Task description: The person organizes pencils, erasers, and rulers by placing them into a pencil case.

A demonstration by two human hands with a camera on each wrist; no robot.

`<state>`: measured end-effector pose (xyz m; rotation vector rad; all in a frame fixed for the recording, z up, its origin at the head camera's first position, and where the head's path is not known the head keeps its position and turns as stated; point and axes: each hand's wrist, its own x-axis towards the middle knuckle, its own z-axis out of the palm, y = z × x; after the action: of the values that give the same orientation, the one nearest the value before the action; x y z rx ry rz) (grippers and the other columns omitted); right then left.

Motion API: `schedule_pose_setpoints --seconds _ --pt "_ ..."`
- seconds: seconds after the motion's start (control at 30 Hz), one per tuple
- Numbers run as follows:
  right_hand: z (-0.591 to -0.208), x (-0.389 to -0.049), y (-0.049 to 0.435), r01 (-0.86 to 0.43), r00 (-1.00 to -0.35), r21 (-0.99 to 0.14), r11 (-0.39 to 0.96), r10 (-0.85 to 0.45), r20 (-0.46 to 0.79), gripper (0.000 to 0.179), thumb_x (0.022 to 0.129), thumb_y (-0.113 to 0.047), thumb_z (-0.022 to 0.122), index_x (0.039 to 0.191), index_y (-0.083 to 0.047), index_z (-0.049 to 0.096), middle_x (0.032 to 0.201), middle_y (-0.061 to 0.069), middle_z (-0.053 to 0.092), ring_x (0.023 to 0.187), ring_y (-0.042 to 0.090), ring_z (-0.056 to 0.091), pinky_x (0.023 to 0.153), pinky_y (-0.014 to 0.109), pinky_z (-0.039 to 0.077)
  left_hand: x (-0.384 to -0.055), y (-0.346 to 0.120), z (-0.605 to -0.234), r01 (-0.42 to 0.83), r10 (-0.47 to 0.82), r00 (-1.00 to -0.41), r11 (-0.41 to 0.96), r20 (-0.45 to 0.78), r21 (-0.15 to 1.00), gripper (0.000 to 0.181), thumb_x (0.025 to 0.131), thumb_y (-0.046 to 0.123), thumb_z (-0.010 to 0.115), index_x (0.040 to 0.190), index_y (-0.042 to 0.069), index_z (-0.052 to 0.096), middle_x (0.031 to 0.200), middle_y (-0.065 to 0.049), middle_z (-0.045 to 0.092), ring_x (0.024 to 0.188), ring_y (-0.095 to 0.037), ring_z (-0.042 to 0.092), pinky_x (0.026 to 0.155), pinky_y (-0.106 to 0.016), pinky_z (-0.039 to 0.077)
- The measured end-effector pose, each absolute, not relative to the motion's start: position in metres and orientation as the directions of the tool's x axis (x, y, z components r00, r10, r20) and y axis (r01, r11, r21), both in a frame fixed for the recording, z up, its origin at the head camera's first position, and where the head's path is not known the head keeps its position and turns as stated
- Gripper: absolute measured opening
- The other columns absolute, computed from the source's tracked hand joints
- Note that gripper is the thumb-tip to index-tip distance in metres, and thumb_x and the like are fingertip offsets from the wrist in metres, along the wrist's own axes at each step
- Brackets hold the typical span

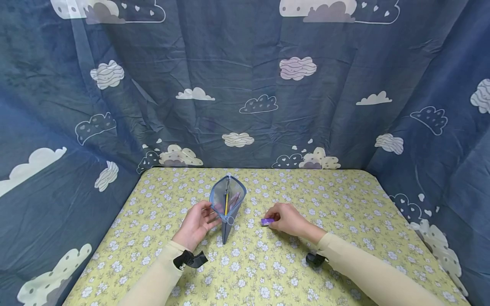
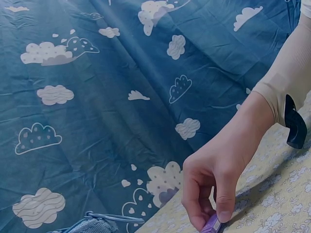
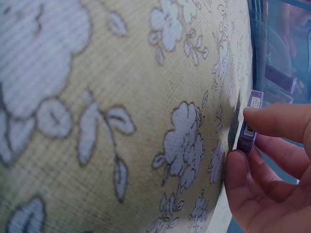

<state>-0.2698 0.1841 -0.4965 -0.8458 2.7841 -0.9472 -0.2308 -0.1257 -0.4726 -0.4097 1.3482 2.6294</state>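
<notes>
A blue-trimmed, see-through pencil pouch (image 1: 228,219) stands upright with its mouth spread wide. Inside it lie a yellow pencil (image 1: 226,203) and other slim items. My left hand (image 1: 197,221) holds the pouch by its left side, the fingertips showing faintly through the wall. To the right of the pouch, my right hand (image 1: 288,219) pinches a small purple block (image 1: 267,222) between thumb and fingers, low over the tablecloth. A white label with a barcode shows on the purple block (image 3: 251,109) in the right wrist view. The pouch's zip end (image 2: 90,224) peeks in at the left wrist view's bottom edge.
A yellow floral cloth (image 1: 325,195) covers the table. Dark blue curtains with cloud prints (image 1: 237,85) close in the back and both sides. Black straps with cameras (image 1: 315,259) sit at both wrists.
</notes>
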Motion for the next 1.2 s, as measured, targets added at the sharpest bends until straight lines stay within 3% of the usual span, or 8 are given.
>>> schedule_pose_setpoints --seconds 0.13,0.43,0.73,1.03,1.2 --pt "-0.495 -0.268 0.185 -0.454 -0.853 -0.600 0.659 -0.516 0.079 0.021 0.082 -0.002 0.080 0.100 -0.012 0.077 0.091 0.002 0.066 0.074 0.016 0.058 0.062 0.028 0.051 -0.231 -0.126 -0.472 -0.262 0.009 -0.948 -0.590 -0.318 0.764 0.007 0.099 0.009 0.052 0.105 0.005 0.052 0.110 -0.018 0.061 0.109 -0.035 0.060 0.104 -0.057 0.042" --pt "-0.492 -0.264 0.186 -0.424 -0.866 -0.629 0.651 -0.495 0.071 0.023 0.081 0.000 0.079 0.101 -0.009 0.076 0.092 0.004 0.066 0.075 0.016 0.060 0.064 0.028 0.053 -0.231 -0.124 -0.472 -0.265 0.010 -0.946 -0.594 -0.323 0.759 0.008 0.099 0.009 0.052 0.104 0.004 0.052 0.118 -0.022 0.059 0.126 -0.043 0.051 0.104 -0.057 0.042" --pt "-0.490 -0.262 0.187 -0.406 -0.877 -0.625 0.667 -0.476 0.062 0.023 0.080 0.000 0.080 0.101 -0.009 0.075 0.090 0.001 0.065 0.075 0.013 0.059 0.065 0.029 0.053 -0.231 -0.124 -0.474 -0.263 0.009 -0.948 -0.583 -0.317 0.769 0.009 0.099 0.010 0.051 0.106 0.004 0.051 0.115 -0.021 0.059 0.125 -0.043 0.051 0.103 -0.056 0.043" --pt "-0.484 -0.260 0.189 -0.431 -0.871 -0.615 0.661 -0.483 0.091 0.022 0.082 -0.002 0.079 0.101 -0.011 0.076 0.088 -0.003 0.064 0.076 0.015 0.059 0.065 0.030 0.051 -0.232 -0.124 -0.473 -0.262 0.006 -0.948 -0.585 -0.319 0.768 0.007 0.099 0.010 0.052 0.104 0.004 0.051 0.112 -0.019 0.060 0.120 -0.041 0.055 0.102 -0.056 0.044" --pt "-0.479 -0.262 0.190 -0.427 -0.878 -0.614 0.664 -0.468 0.103 0.021 0.083 -0.004 0.079 0.100 -0.014 0.076 0.090 -0.004 0.064 0.078 0.015 0.058 0.065 0.030 0.051 -0.233 -0.124 -0.472 -0.262 0.014 -0.950 -0.581 -0.313 0.770 0.005 0.099 0.009 0.051 0.100 0.005 0.049 0.107 -0.016 0.060 0.106 -0.033 0.060 0.103 -0.057 0.043"
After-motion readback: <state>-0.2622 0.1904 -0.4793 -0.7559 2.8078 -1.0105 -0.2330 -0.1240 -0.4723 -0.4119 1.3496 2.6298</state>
